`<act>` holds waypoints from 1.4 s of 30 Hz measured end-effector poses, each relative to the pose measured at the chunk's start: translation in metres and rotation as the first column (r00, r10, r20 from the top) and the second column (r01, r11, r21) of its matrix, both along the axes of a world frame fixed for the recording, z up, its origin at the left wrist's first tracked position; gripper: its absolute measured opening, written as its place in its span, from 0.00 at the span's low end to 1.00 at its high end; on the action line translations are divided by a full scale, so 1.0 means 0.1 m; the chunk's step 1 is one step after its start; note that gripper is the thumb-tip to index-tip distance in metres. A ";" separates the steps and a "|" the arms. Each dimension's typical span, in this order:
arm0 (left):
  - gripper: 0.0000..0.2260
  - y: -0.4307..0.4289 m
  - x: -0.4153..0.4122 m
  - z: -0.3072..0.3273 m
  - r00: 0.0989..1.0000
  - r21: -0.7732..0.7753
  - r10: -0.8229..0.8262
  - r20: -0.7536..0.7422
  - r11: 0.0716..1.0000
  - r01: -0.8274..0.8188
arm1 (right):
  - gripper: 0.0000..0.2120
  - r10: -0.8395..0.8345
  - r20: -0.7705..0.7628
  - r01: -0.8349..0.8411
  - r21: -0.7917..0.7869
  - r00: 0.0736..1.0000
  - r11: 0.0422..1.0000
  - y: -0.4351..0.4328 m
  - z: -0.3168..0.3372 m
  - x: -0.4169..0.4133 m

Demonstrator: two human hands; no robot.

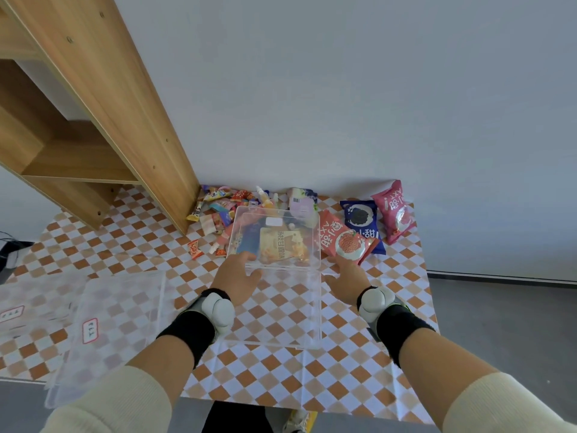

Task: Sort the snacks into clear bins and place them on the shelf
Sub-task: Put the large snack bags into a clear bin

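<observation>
The bin (281,307) sits on the checked cloth (359,370) straight ahead of you, between your hands. Your left hand (239,275) grips its left rim, fingers curled over the edge. Your right hand (346,276) lies against its right wall with the fingers fairly straight, not curled round it.

Inside the bin, at its far end, lies a cream packet (282,245) printed with large Chinese characters that are too distorted to read surely. Just right of the bin lies a red bag (343,242), beyond it a blue bag (362,220) and a pink bag (393,210), all with white Chinese lettering. Behind and left of the bin is a heap of small sweets (218,210), at the foot of the wooden shelf (93,120). Left of the bin a second bin (118,307) carries a red-bordered label (90,331) with handwriting too small to read.
</observation>
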State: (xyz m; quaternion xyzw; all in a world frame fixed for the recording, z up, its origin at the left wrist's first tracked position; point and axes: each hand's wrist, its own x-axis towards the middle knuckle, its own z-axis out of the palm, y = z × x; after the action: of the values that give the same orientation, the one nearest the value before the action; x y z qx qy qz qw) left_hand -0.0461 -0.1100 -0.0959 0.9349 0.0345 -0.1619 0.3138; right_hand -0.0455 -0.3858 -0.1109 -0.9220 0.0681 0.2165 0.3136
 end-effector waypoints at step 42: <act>0.26 -2.51 1.74 -0.67 0.875 0.086 -0.476 -0.089 0.871 0.483 | 0.46 -0.353 0.224 0.414 -0.364 0.908 0.834 -1.12 -0.86 0.11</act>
State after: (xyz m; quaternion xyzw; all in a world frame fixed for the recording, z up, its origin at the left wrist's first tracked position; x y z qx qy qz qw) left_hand 0.1275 -0.3606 -0.1625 0.9238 -0.1798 -0.2629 0.2126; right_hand -0.0345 -0.4977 -0.1965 -0.9473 0.2718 0.0617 0.1580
